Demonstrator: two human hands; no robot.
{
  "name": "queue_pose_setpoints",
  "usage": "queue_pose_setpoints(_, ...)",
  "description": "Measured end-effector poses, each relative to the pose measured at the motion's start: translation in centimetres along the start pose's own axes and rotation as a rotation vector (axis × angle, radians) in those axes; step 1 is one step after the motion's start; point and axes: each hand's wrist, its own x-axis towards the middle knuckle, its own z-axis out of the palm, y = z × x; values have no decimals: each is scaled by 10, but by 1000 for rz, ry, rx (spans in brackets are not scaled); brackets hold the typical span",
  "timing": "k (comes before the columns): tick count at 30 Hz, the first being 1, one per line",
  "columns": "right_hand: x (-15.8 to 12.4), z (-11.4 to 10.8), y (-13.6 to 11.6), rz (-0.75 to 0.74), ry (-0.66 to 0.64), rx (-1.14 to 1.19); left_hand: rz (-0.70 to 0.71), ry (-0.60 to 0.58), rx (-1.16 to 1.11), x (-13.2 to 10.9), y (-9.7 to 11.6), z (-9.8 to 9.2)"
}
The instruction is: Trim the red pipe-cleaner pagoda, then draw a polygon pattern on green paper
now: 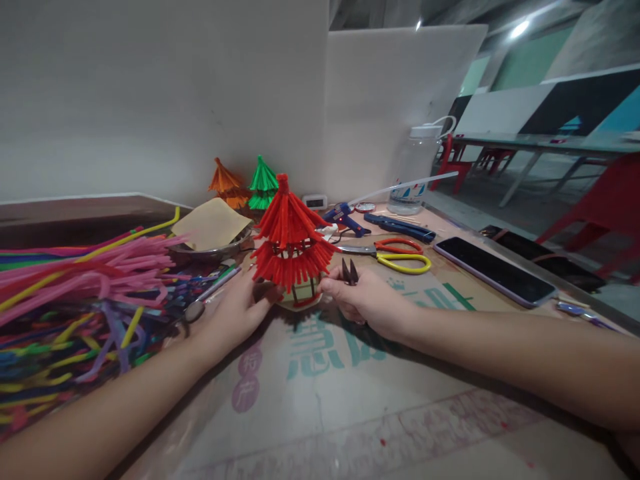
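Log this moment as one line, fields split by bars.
Left hand: at base of red model | right hand: at its base, holding dark pointed tool | behind: orange model, green model | rightward: scissors, phone

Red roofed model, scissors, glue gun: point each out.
Red roofed model (288, 225): head view, on the upper roof tier.
Scissors (379, 252): head view, where blades meet handles.
Glue gun (342, 214): head view, on the blue body.

Pretty simple setup tbh: a smooth, bare left forearm (150, 393) and a smooth, bare right forearm (510, 350), each tapering down toward the hand. Bare left hand (239, 303) has its fingers partly hidden; bare right hand (377, 303) shows a rounded thumb (340, 291), nails too blurry to judge lol.
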Motion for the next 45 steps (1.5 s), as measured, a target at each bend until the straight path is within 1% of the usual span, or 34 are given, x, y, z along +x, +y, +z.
queue_pose_setpoints(5, -2, 1, 1, -7, 18, 9, -18, 18, 25, -2, 2, 0)
queue_pose_setpoints(11, -1, 2, 2, 15, -69, 47, -71, 70, 135, -6, 9, 1)
queue_pose_setpoints(16, -2, 3, 3, 12, -65, 92, -98, 71, 202, -8, 12, -1)
queue_pose_setpoints(23, -6, 7, 2, 48, -65, -18, -67, 51, 186, -6, 11, 0)
queue_pose_setpoints(28, -5, 7, 2, 19, -1, 54, -49, 49, 176, -5, 13, 0)
queue_pose_setpoints(32, -4, 4, 1, -3, 49, 76, -46, 73, 197, -8, 12, 0)
queue_pose_setpoints(37, -5, 4, -3, 22, 0, 121, -24, 88, 213, -11, 16, -1)
queue_pose_setpoints(41, -5, 6, -3, 10, -18, 142, -15, 78, 214, -10, 18, -2)
queue_pose_setpoints(45, -5, 5, 1, 13, -34, 105, -22, 78, 209, -10, 17, -2)
